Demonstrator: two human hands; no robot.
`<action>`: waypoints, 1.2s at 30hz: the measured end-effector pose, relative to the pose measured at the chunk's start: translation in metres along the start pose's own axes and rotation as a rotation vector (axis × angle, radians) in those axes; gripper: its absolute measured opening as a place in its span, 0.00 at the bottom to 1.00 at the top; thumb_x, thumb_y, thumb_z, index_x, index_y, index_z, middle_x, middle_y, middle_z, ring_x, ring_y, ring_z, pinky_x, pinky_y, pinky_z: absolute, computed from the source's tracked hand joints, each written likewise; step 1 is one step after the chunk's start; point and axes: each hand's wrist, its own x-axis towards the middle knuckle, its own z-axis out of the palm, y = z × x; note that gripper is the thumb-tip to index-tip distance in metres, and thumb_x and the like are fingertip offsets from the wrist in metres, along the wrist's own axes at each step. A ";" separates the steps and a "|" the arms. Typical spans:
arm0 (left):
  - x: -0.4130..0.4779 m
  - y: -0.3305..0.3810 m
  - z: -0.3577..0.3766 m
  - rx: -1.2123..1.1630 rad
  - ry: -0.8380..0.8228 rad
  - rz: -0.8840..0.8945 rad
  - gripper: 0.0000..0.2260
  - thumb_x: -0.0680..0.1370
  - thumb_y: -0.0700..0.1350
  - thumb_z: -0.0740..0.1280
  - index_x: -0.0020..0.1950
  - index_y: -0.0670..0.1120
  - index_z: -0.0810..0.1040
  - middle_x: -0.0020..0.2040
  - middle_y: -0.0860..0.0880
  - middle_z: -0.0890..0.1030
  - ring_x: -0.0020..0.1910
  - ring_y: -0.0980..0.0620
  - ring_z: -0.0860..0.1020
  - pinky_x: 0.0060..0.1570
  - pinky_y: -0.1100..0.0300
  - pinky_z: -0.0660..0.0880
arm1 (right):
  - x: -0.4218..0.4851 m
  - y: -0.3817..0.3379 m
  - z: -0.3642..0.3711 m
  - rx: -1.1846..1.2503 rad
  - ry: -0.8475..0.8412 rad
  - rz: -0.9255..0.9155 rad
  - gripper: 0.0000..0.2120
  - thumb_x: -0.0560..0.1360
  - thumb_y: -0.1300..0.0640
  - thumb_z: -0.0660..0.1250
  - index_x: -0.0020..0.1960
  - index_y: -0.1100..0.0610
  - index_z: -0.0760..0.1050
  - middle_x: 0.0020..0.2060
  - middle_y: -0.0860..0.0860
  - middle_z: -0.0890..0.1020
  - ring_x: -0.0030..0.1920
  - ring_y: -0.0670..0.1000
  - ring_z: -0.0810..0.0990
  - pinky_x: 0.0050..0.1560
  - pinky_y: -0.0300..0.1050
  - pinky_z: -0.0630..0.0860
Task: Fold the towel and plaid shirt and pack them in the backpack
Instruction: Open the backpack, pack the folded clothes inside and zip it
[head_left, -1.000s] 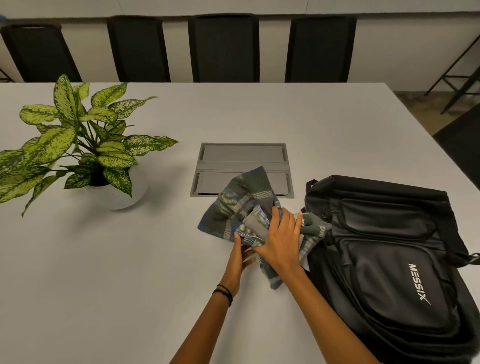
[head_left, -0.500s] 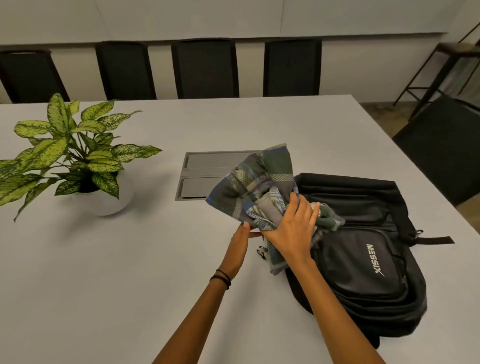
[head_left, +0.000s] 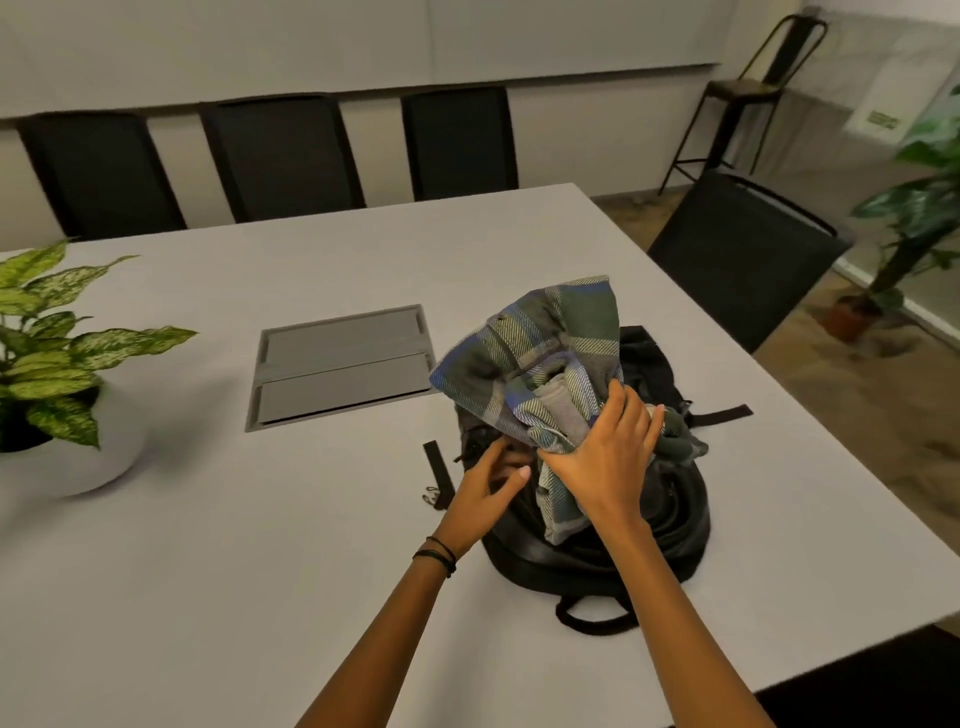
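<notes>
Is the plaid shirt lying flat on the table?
No, the right hand grips the plaid shirt, bunched up, above the black backpack.

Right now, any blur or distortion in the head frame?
Head view: left hand motion-blurred at the fingers; plaid shirt fairly sharp; floor plant at right edge smeared; wide-angle lens splays the chairs; lighting dim, shadows soft.
</notes>
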 end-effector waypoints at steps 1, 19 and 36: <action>0.003 -0.001 0.008 0.042 -0.049 -0.001 0.20 0.78 0.47 0.63 0.69 0.50 0.64 0.58 0.54 0.78 0.58 0.60 0.76 0.60 0.66 0.71 | 0.000 0.009 -0.004 -0.012 0.009 0.012 0.53 0.54 0.36 0.76 0.66 0.64 0.61 0.62 0.64 0.71 0.64 0.64 0.70 0.70 0.63 0.54; 0.015 -0.059 0.114 1.109 -0.563 0.323 0.31 0.74 0.63 0.46 0.76 0.54 0.53 0.77 0.47 0.44 0.71 0.47 0.34 0.69 0.45 0.34 | -0.021 0.145 -0.047 -0.103 0.011 0.373 0.53 0.56 0.39 0.77 0.69 0.66 0.60 0.64 0.65 0.69 0.66 0.65 0.66 0.71 0.62 0.50; 0.036 -0.040 0.154 1.276 -0.520 0.309 0.25 0.78 0.55 0.45 0.67 0.49 0.73 0.75 0.48 0.61 0.74 0.47 0.58 0.71 0.44 0.45 | -0.037 0.177 -0.059 -0.106 0.009 0.435 0.53 0.56 0.38 0.77 0.69 0.65 0.60 0.65 0.65 0.68 0.67 0.64 0.66 0.71 0.62 0.51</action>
